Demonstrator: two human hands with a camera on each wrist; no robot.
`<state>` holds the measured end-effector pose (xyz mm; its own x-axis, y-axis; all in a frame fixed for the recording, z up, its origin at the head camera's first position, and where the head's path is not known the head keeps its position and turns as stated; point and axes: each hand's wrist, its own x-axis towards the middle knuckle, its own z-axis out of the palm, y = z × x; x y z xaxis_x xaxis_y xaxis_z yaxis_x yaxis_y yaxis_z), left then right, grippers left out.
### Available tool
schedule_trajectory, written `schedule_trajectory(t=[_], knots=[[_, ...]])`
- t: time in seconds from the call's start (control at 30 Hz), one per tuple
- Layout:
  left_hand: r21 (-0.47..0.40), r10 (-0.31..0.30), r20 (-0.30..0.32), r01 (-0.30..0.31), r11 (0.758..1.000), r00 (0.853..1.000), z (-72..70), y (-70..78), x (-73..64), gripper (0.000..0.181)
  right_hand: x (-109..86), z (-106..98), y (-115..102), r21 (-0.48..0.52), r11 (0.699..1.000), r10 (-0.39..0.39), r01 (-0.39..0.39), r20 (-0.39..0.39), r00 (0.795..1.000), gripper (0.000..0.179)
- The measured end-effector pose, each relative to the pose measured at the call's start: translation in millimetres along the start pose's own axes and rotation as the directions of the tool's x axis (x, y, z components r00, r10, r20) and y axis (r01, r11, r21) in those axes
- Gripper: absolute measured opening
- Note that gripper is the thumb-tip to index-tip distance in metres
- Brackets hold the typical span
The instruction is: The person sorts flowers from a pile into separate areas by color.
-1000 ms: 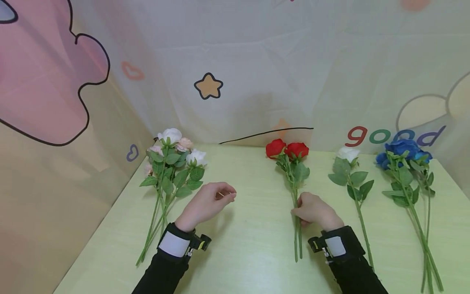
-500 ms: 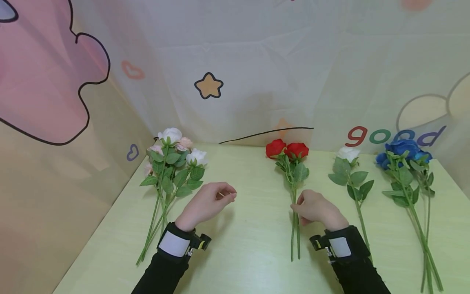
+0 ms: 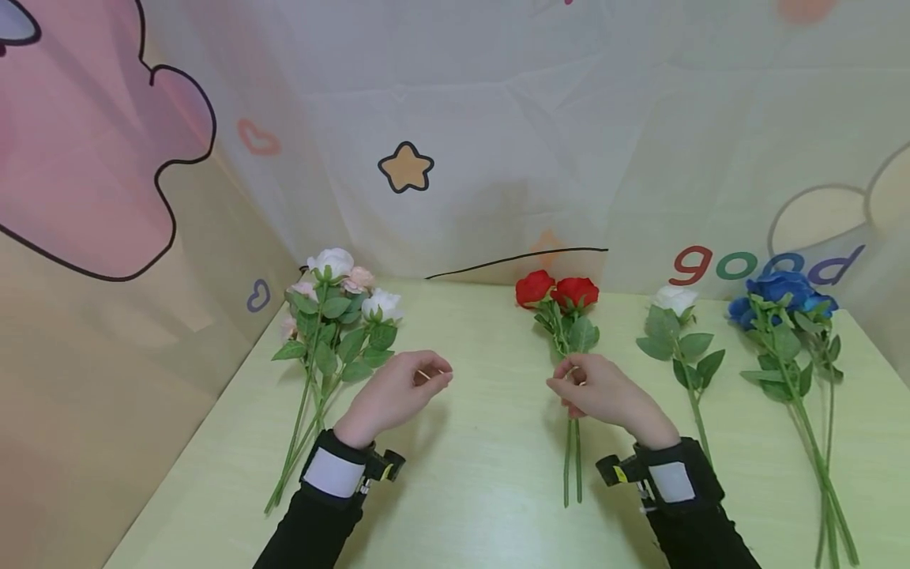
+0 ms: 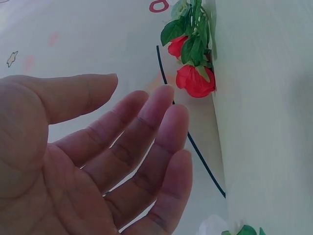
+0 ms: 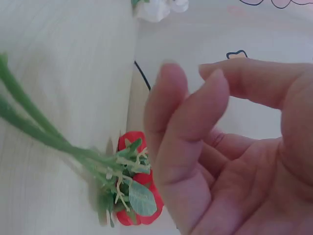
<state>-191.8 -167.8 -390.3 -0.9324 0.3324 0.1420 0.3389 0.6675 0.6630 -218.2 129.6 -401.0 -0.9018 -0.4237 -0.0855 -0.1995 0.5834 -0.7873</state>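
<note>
Two red roses [image 3: 576, 292] with green leaves and stems lie side by side on the table. Over their stems hovers my right hand [image 3: 613, 391], its fingers loosely bent. The right wrist view shows nothing between its fingertips [image 5: 215, 85], and the rose stems [image 5: 58, 142] lie apart from it. My left hand [image 3: 393, 395] hangs above the table, relaxed and holding nothing, to the right of a bunch of white and pale pink roses [image 3: 329, 261]. In the left wrist view its fingers [image 4: 171, 127] are slightly bent, with a red rose [image 4: 195, 81] beyond them.
On the right lie a single white rose [image 3: 674, 298] and, farther right, a bunch of blue roses [image 3: 782, 291]. A printed cloth [image 3: 483, 142] hangs behind the pale table [image 3: 483, 474] and along its left side.
My right hand first held the red roses' stems and shifted them slightly left. It has now let go and risen above them. My left hand has barely moved.
</note>
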Motion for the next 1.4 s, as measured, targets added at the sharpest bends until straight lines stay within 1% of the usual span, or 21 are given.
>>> schedule_trajectory(t=[0.1,0.23,0.33,0.43,0.5,0.67,0.83,0.9,0.97,1.03,1.2,1.3,1.4], knots=[[0.002,0.0,0.0,0.0,1.0,1.0,-4.2,-0.9,-0.7,0.015,0.5,0,-2,0.056,0.998,-0.035,0.035,0.0,0.999,0.02],[-0.007,-0.001,-0.002,0.001,1.0,1.0,-11.2,-3.6,-2.3,0.015,0.9,2,-4,0.084,0.993,-0.087,0.088,-0.014,0.996,0.019],[-0.01,-0.011,-0.015,0.011,1.0,1.0,-17.4,-5.6,-4.0,0.015,1.5,4,-6,0.092,0.99,-0.103,0.105,-0.027,0.994,0.018],[0.007,-0.018,-0.043,0.018,1.0,0.999,-24.0,-7.8,-5.1,0.017,1.7,7,-10,0.102,0.989,-0.105,0.109,-0.044,0.994,0.017],[0.035,-0.029,-0.078,0.032,0.999,0.997,-29.2,-9.5,-6.0,0.018,2.6,10,-14,0.118,0.987,-0.107,0.113,-0.052,0.993,0.016],[0.099,-0.075,-0.166,0.092,0.991,0.983,-42.7,-16.0,-9.8,0.021,7.7,21,-29,0.135,0.981,-0.129,0.137,-0.068,0.989,0.014],[0.119,-0.123,-0.204,0.149,0.982,0.971,-54.1,-22.7,-14.9,0.023,11.4,32,-47,0.123,0.978,-0.156,0.167,-0.091,0.984,0.01],[0.119,-0.137,-0.22,0.166,0.979,0.966,-57.5,-25.0,-16.6,0.022,13.7,37,-56,0.137,0.974,-0.171,0.183,-0.095,0.981,0.01],[0.127,-0.148,-0.238,0.182,0.975,0.96,-60.9,-29.1,-18.4,0.022,17.7,44,-64,0.172,0.966,-0.181,0.195,-0.092,0.979,0.011],[0.138,-0.167,-0.253,0.206,0.969,0.953,-64.0,-33.5,-19.9,0.022,17.5,48,-80,0.224,0.954,-0.185,0.199,-0.079,0.979,0.01],[0.167,-0.182,-0.292,0.238,0.957,0.939,-72.3,-44.3,-25.8,0.022,17.7,60,-112,0.371,0.911,-0.172,0.181,-0.057,0.983,0.008],[0.177,-0.186,-0.314,0.25,0.952,0.931,-76.6,-52.4,-29.3,0.022,21.8,69,-115,0.419,0.891,-0.168,0.174,-0.051,0.984,0.008],[0.187,-0.219,-0.336,0.293,0.938,0.916,-81.3,-61.1,-32.3,0.023,24.4,75,-118,0.434,0.885,-0.172,0.172,-0.039,0.984,0.008]])
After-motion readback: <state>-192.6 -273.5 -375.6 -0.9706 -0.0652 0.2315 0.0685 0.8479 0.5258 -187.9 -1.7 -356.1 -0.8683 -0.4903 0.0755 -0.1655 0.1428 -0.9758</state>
